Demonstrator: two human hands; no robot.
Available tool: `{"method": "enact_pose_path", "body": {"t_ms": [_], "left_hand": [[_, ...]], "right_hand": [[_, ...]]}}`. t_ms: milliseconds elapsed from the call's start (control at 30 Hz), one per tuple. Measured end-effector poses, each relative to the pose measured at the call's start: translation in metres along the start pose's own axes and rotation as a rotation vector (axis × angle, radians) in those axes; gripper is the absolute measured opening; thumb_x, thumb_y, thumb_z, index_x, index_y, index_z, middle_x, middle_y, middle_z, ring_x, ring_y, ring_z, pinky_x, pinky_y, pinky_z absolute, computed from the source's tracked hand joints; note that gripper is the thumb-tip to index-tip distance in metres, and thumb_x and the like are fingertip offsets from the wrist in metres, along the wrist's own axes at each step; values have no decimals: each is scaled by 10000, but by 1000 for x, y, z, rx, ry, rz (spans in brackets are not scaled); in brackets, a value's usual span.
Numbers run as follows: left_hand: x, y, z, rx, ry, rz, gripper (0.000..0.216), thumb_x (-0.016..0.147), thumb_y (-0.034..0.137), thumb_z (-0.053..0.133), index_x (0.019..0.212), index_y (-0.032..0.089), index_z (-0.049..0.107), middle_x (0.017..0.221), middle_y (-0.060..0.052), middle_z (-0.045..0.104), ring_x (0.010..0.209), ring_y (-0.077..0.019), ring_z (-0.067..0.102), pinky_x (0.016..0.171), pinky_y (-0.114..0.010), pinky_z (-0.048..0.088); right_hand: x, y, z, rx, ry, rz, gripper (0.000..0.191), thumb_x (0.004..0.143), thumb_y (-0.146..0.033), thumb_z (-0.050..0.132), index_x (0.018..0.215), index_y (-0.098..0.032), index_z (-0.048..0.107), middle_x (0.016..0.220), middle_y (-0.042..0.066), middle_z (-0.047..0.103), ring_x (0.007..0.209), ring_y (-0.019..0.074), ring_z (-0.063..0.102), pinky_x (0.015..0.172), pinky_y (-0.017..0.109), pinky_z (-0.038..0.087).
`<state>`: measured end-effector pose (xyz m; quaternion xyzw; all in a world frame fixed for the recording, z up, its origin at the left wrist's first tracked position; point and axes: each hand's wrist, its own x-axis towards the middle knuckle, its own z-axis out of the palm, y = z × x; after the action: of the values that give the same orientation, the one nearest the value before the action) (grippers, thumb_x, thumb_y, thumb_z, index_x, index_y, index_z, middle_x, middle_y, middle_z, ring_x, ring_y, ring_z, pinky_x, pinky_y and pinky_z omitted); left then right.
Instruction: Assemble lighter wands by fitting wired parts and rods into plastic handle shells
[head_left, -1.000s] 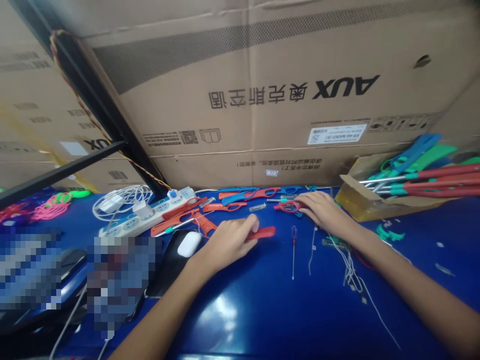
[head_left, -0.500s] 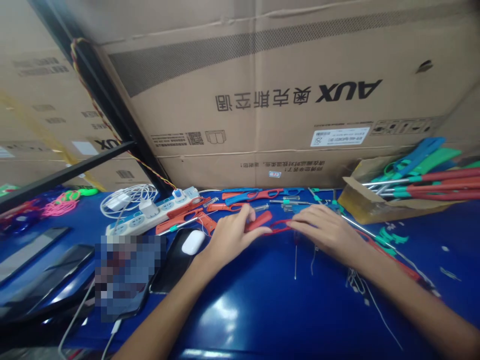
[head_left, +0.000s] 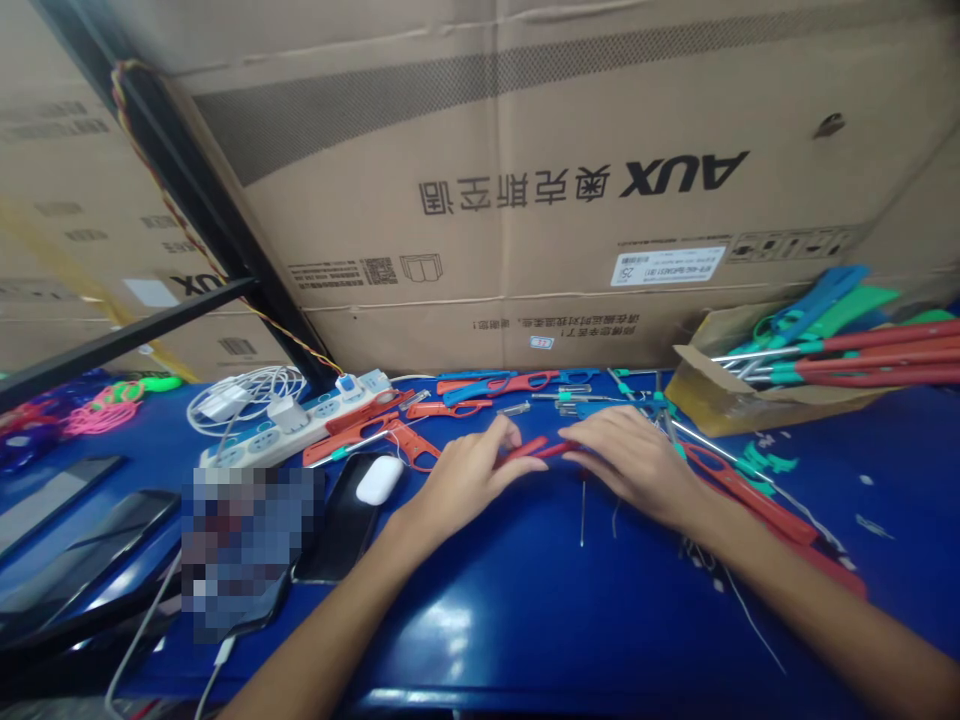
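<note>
A red plastic lighter casing (head_left: pixel 553 450) is pinched between my two hands just above the table. My left hand (head_left: pixel 474 462) closes thumb and fingers on its left end. My right hand (head_left: pixel 634 455) curls over its right end, hiding most of that part. Beneath the right fingers a thin metal shaft (head_left: pixel 583 515) points toward me; its upper end is hidden. Behind my hands lie orange casings (head_left: pixel 534 382) and a blue casing (head_left: pixel 474 388), among small clear parts (head_left: pixel 514 409) and metal tubes.
A power strip (head_left: pixel 304 428) with chargers and coiled white cable is at left. Several phones lie nearer, one with a white earbud case (head_left: pixel 379 480) on it. An open carton (head_left: pixel 720 405) of long lighters stands at right. Large cardboard boxes (head_left: pixel 480 120) wall off the back.
The red casing has turned between my fingers, its handle opening no longer showing. My hands have come slightly closer together. The whole view has shifted a little.
</note>
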<state>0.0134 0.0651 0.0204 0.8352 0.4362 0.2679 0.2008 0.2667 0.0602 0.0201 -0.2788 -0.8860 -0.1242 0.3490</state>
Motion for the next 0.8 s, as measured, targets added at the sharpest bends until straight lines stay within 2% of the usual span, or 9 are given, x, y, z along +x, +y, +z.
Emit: {"method": "enact_pose_path", "body": {"t_ms": [67,233,333,433,567,700,800], "left_hand": [[2,-2,-3,21,4,-4,320,948,547,583,1033,238,583,920,-3,710,805,-181,661,710,-289,439],[5,-5,-9,122,-7,-56,278,1010,487,498,997,241,629,790,29,723,698,-174,673,629,-251,394],[5,-3,-8,178,-12,-64,299,1030,473,451,988,247,643,821,21,732,721,-179,685,611,-240,378],[6,1,-5,260,-6,-98,313,1034,469,436,994,240,647,847,-5,733,761,-204,695,600,-244,369],[5,2,-2,321,-73,-117,333,1048,427,408,963,218,654,824,-33,725,758,-221,695,595,-251,375],[2,0,4,323,-188,60,454,1050,471,380,855,203,691,833,-41,716,783,-201,690,638,-256,410],[1,0,11,332,-218,153,485,1042,494,389,846,184,706,879,-49,703,799,-185,682,652,-260,426]], "right_hand": [[-2,8,-1,23,-43,26,238,981,-206,578,1217,-180,583,1045,77,713,953,210,629,836,374,498],[-5,25,-6,164,-184,124,219,1008,-240,519,1198,-211,623,1080,75,700,991,212,619,873,394,507],[-4,29,-11,219,-180,182,230,1008,-273,516,1183,-228,658,1071,76,708,987,220,628,864,410,514],[-2,29,-20,366,-183,247,225,1001,-312,524,1119,-233,699,1018,70,715,949,214,642,837,403,531],[-1,31,-24,521,-223,388,228,972,-397,569,1056,-245,718,1014,57,726,947,214,665,858,401,539],[-10,45,-13,328,-158,535,281,982,-397,528,1146,-234,688,1116,84,725,1028,250,678,913,438,528],[-19,58,-3,172,-153,586,279,970,-375,524,1116,-208,694,1102,104,736,1014,281,695,893,467,541]]}}
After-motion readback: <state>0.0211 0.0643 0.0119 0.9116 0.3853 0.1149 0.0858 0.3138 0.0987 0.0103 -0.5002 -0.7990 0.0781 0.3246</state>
